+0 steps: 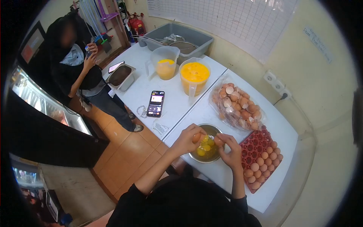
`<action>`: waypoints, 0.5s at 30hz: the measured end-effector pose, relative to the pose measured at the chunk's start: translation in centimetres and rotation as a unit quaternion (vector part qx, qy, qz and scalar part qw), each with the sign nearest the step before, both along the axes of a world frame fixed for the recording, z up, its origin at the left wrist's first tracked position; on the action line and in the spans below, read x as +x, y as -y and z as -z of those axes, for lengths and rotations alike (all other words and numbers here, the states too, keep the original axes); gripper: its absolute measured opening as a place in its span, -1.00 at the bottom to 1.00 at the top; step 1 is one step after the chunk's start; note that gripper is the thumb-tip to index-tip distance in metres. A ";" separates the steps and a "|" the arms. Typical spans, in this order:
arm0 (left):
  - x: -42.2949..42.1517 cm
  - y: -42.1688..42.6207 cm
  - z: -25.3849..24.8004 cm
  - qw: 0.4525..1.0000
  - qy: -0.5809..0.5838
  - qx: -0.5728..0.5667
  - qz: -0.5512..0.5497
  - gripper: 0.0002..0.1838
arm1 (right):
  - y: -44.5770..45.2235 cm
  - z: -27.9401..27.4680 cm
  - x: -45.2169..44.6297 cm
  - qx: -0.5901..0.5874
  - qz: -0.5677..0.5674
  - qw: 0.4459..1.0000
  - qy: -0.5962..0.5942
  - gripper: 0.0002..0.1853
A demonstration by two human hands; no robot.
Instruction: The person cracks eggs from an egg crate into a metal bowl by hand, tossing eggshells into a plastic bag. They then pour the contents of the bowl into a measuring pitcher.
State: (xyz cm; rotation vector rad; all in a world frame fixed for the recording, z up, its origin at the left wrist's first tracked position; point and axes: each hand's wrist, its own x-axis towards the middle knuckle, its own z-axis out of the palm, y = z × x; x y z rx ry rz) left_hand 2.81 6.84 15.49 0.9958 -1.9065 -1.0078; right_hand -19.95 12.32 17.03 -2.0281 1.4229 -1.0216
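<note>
A metal bowl (217, 160) sits near the front edge of the white table, with several raw yolks (204, 146) lying in clear egg white. Over its left rim, my left hand (185, 142) is closed around a brown egg (196, 137). My right hand (231, 152) holds another brown egg or piece of shell (218, 141) above the right side of the bowl. Whether either one is whole or cracked I cannot tell. To the right of my right hand is a red egg tray (247, 151), its near and right cells filled with brown eggs (255, 167).
Behind the bowl lies a clear plastic bag of broken eggshells (238, 102). Two jugs of beaten egg (194, 72) (165, 69), a phone (155, 104), a metal pan (128, 81) and a grey tub (206, 43) stand farther back. A person (81, 56) stands at the left, holding a small bottle.
</note>
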 end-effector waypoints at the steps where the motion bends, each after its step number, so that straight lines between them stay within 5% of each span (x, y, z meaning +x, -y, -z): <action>1: 0.1 0.0 -0.1 1.000 -0.003 0.004 -0.010 -0.65 | 0.0 0.1 0.2 0.065 0.037 0.993 0.088 -0.54; 6: -1.4 -0.3 -0.9 0.993 -0.096 0.068 -0.005 -0.62 | 0.6 1.9 1.1 0.174 0.051 0.947 0.265 -0.57; 9: -2.5 -0.2 -0.7 0.995 -0.083 0.048 -0.019 -0.60 | 1.0 1.6 2.2 0.311 0.020 0.814 0.490 -0.51; 12: -3.4 0.0 -0.5 0.994 -0.083 0.060 -0.029 -0.60 | 1.3 2.1 2.2 0.268 0.029 0.873 0.406 -0.49; 15: -4.1 0.3 -0.1 0.993 -0.098 0.063 -0.009 -0.58 | 2.3 3.7 1.4 0.286 0.069 0.834 0.466 -0.47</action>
